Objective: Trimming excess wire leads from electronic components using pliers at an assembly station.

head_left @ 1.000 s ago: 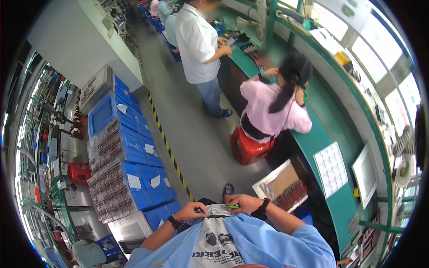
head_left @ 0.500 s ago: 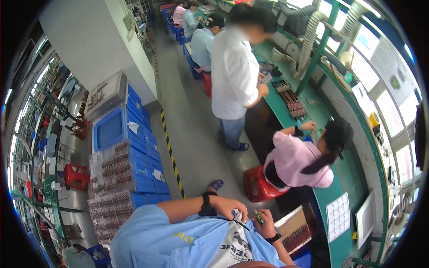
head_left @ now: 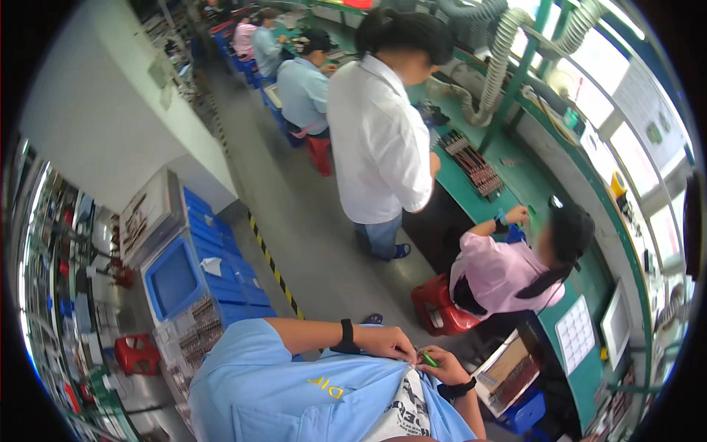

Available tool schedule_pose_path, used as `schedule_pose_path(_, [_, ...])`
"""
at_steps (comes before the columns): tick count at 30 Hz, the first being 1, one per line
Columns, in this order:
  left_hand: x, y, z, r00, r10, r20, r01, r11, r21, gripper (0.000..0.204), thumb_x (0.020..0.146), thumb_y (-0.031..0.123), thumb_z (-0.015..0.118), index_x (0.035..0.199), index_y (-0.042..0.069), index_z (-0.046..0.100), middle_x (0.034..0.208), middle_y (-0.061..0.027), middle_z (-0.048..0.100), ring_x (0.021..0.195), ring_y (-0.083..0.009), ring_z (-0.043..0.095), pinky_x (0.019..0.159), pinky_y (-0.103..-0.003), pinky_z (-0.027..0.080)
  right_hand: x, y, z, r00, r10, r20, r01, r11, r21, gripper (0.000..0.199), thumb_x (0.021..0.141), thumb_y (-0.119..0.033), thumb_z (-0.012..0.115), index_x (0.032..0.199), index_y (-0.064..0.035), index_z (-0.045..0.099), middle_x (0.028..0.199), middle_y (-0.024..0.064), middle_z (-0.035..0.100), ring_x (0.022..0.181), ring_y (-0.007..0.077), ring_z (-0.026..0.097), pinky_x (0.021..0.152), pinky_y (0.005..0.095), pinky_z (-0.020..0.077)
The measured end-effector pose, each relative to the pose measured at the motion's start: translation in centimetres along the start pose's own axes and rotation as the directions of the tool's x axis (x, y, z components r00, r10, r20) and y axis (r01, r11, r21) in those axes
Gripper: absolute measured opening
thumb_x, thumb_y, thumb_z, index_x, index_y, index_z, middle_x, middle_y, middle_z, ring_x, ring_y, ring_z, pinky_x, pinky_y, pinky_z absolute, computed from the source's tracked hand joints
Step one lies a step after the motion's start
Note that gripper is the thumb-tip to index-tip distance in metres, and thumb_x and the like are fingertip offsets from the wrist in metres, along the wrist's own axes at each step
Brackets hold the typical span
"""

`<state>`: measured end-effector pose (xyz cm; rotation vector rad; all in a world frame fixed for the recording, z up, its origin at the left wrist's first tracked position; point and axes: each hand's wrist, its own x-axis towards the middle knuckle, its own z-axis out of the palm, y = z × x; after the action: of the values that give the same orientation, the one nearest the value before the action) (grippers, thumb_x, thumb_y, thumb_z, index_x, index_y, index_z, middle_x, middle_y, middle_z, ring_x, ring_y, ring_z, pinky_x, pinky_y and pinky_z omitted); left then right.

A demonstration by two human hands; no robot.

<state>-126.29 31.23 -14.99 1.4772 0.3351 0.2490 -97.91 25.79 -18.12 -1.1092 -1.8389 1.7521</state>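
My left hand [head_left: 384,342] and my right hand [head_left: 442,364] meet in front of my chest, over my light blue shirt [head_left: 294,390]. The fingers of both hands close around a small green object [head_left: 429,359], too small to identify. A black band sits on each wrist. Below my hands the floor is grey, and one foot in a blue sandal [head_left: 373,319] shows just beyond my left forearm.
A person in a white shirt [head_left: 379,140] stands in the aisle ahead. A person in pink [head_left: 508,269] sits on a red stool [head_left: 440,309] at the green workbench [head_left: 508,177] on the right. Stacked blue crates [head_left: 213,272] line the left. A tray of parts [head_left: 508,372] lies by my right.
My view has swung left and up along the aisle. The standing and seated people now sit lower and nearer in the picture. My hands stay together at my chest on the green object.
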Motion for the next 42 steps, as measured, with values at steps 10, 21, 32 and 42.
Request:
schedule_pose_path(10, [2.2, -0.5, -5.2, 0.890, 0.003, 0.456, 0.021, 0.999, -0.047, 0.023, 0.092, 0.008, 0.067, 0.114, 0.005, 0.073, 0.100, -0.0055, 0.074, 0.084, -0.0149, 0.066, 0.077, -0.030, 0.052, -1.3, -0.8, 2.0, 0.978, 0.097, -0.183, -0.076, 0.990, 0.116, 0.018, 0.086, -0.005, 0.081, 0.104, -0.0035, 0.077, 0.114, 0.0100, 0.068, 0.110, 0.0236, 0.065, 0.099, 0.0359, 0.0503])
schedule_pose_path(21, [4.6, 1.1, -6.7, 0.849, 0.021, 0.528, -0.078, 0.993, 0.086, 0.022, 0.089, 0.002, 0.070, 0.110, 0.004, 0.076, 0.102, -0.0080, 0.075, 0.089, -0.0198, 0.069, 0.080, -0.034, 0.055, -0.7, -1.3, 2.3, 0.970, 0.100, -0.223, -0.057, 0.980, 0.190, 0.013, 0.087, -0.005, 0.079, 0.100, -0.0027, 0.076, 0.103, 0.0100, 0.069, 0.101, 0.0226, 0.066, 0.093, 0.0353, 0.0514])
schedule_pose_path(32, [4.6, -0.1, -2.2, 0.940, 0.231, -0.252, -0.240, 0.971, -0.006, 0.008, 0.082, 0.005, 0.076, 0.089, 0.003, 0.077, 0.093, -0.0119, 0.076, 0.085, -0.0230, 0.073, 0.075, -0.034, 0.056, -0.5, -0.8, 4.9, 0.828, 0.146, -0.541, -0.119, 0.989, 0.085, 0.018, 0.089, -0.005, 0.071, 0.105, 0.0011, 0.069, 0.102, 0.0087, 0.071, 0.095, 0.0170, 0.064, 0.086, 0.0339, 0.0515])
schedule_pose_path(42, [-2.8, -0.6, 5.5, 0.930, 0.097, -0.356, -0.090, 0.995, 0.035, 0.019, 0.083, 0.009, 0.074, 0.101, 0.004, 0.076, 0.100, -0.0081, 0.077, 0.090, -0.0184, 0.074, 0.080, -0.034, 0.057, 8.0, 1.5, 0.5, 0.974, 0.141, 0.175, -0.117, 0.983, -0.141, 0.014, 0.097, -0.015, 0.067, 0.098, -0.0003, 0.067, 0.090, 0.0051, 0.068, 0.080, 0.0110, 0.061, 0.070, 0.0278, 0.0477])
